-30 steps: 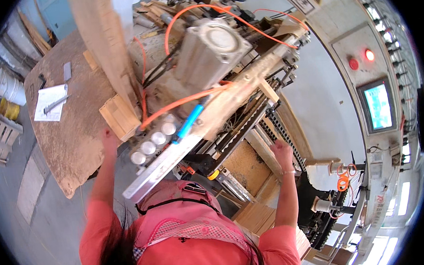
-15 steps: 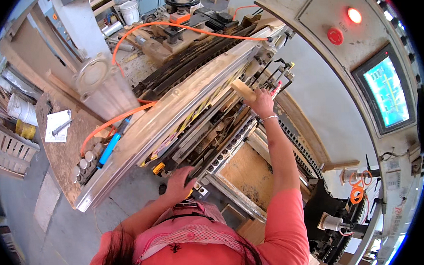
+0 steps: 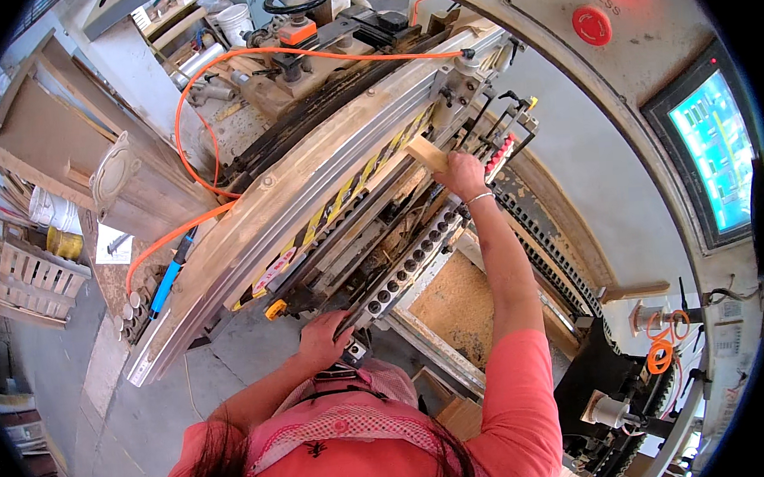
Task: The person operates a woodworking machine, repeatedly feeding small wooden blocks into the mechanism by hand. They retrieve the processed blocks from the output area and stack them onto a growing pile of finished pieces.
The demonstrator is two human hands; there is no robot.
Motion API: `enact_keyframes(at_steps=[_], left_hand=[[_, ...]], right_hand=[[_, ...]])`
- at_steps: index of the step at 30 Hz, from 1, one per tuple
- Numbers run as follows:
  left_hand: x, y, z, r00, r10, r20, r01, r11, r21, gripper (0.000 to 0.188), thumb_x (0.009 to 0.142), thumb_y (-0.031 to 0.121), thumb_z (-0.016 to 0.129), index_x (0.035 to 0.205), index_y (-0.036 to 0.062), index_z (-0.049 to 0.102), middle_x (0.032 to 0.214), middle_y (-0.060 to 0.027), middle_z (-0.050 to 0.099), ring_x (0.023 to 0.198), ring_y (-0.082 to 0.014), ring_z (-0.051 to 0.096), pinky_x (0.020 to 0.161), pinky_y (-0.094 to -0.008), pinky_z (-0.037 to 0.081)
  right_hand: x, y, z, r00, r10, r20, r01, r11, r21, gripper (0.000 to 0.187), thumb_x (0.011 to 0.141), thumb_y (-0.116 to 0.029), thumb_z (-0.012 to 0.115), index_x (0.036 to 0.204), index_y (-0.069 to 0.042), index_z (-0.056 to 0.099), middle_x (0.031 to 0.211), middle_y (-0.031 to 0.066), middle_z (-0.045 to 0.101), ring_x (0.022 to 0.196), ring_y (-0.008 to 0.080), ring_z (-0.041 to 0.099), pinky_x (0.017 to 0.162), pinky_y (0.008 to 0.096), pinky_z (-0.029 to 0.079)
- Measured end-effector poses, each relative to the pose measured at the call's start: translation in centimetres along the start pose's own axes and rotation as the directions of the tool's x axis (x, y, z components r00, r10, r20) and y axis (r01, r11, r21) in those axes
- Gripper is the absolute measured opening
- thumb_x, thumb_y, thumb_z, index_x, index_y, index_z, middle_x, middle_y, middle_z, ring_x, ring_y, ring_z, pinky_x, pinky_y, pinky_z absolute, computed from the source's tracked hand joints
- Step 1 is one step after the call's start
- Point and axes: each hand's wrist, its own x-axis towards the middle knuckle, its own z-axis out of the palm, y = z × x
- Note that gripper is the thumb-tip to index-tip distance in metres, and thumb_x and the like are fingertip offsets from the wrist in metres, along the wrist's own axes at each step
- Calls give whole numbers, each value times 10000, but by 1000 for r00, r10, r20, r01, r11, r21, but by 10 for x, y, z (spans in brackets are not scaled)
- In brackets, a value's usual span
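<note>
My right hand (image 3: 464, 179) is reached out over the machine, fingers closed round the near end of a pale wooden block (image 3: 428, 154). The block's far end points up and left towards the yellow-and-black striped beam (image 3: 345, 199). My left hand (image 3: 325, 338) is low at the near end of the machine, its fingers curled at a dark part beside the row of round black holes (image 3: 408, 266). What lies under those fingers is hidden. Just right of my right hand stands a row of red-tipped pieces (image 3: 500, 156).
A sawdust-covered tray (image 3: 455, 308) lies below my right forearm. An orange hose (image 3: 192, 216) loops over the long beam at left. At right are a control panel with a lit screen (image 3: 712, 148) and a red stop button (image 3: 592, 24). A toothed track (image 3: 546, 264) runs beside my right arm.
The view has shifted, with the control panel now closer. My right hand, still with the wooden block, sits slightly farther left. My left hand's fingers have settled against the machine's near end.
</note>
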Motion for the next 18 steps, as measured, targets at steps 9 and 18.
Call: enact_keyframes(at_steps=[9, 18], left_hand=[[1, 3, -3, 1000, -18, 1, 18, 1000, -15, 299, 810, 217, 636, 1037, 29, 583, 979, -155, 629, 889, -356, 594, 766, -427, 484], [2, 0, -2, 999, -39, 32, 40, 999, -34, 300, 816, 220, 629, 1038, 23, 580, 980, -164, 629, 892, -362, 593, 767, -426, 482]], right_hand=[[5, 13, -7, 998, 58, 23, -59, 998, 23, 439, 656, -394, 728, 849, -5, 663, 898, 177, 652, 858, 311, 636, 758, 399, 522], [8, 17, 1, 998, 56, -29, -55, 998, 28, 407, 644, -392, 706, 833, -36, 654, 849, 163, 644, 832, 320, 627, 745, 409, 506]])
